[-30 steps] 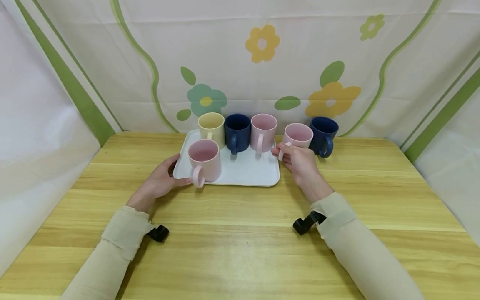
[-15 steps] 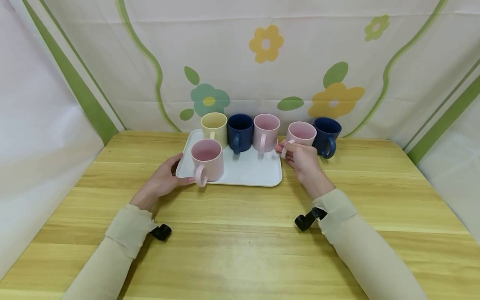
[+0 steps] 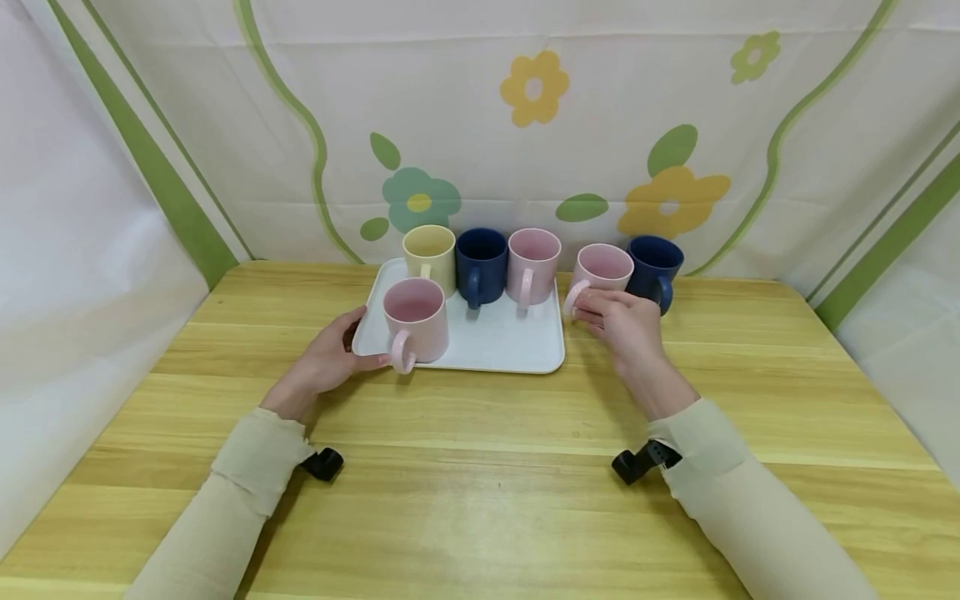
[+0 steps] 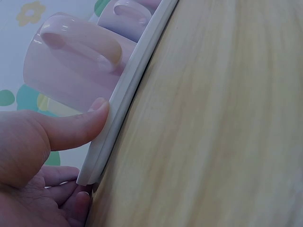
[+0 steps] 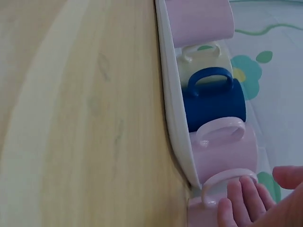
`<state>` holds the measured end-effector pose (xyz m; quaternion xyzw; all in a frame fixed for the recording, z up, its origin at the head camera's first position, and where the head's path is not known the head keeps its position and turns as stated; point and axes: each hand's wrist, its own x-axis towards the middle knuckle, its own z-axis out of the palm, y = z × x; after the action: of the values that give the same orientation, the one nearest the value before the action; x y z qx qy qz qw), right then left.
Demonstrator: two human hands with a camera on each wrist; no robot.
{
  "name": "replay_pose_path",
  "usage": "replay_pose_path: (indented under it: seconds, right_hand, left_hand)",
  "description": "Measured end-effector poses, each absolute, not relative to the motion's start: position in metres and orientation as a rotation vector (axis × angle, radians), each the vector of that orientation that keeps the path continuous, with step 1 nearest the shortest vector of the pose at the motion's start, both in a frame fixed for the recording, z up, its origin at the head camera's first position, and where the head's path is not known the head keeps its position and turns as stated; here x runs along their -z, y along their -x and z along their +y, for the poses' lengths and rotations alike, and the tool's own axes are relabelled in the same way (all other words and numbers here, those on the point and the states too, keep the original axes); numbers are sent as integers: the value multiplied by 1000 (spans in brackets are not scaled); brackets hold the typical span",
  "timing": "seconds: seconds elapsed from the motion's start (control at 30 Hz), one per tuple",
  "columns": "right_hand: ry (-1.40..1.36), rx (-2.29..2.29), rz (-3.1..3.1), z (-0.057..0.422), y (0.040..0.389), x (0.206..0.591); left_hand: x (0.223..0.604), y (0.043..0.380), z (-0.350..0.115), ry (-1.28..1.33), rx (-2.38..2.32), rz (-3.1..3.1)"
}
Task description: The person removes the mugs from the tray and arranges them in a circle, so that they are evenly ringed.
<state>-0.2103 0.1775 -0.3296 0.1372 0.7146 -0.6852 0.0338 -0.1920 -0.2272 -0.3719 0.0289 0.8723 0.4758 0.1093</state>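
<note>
My left hand (image 3: pixel 326 358) holds the left front corner of a white tray (image 3: pixel 495 343), the thumb on the rim and the fingers curled by the corner in the left wrist view. A pink mug (image 3: pixel 426 332) stands on the tray close to that hand. To the right of the tray, on the table, is another pink mug (image 3: pixel 591 282). My right hand (image 3: pixel 632 329) is at its handle (image 5: pixel 218 179); the fingers are extended and the thumb stands apart from them in the right wrist view. Whether the fingertips touch the handle is unclear.
Along the tray's back stand a yellow mug (image 3: pixel 442 268), a navy mug (image 3: pixel 491 273) and a pink mug (image 3: pixel 542 268). Partly behind my right hand, another navy mug (image 3: pixel 647 279) stands on the wooden table (image 3: pixel 480 483). A flowered curtain (image 3: pixel 465 108) hangs behind.
The fingers of my right hand have come off the handle of the pink mug beside the tray, and the hand has shifted right. My left hand and the mugs have stayed in place.
</note>
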Motion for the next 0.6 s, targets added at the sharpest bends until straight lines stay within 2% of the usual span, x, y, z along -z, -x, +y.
replay_pose_path:
  seconds: [0.13,0.4,0.6]
  right_hand:
    - [-375,1982,2292,170,202,323]
    - [-23,2009,2182,134,198,320]
    - [138,2031,2089,103,195,323]
  left_hand:
    - [371,191,-227,-84,-1395,2572]
    - [370,191,-226,-79,-1381,2573]
    - [372,190,-226,-57,-1385,2566]
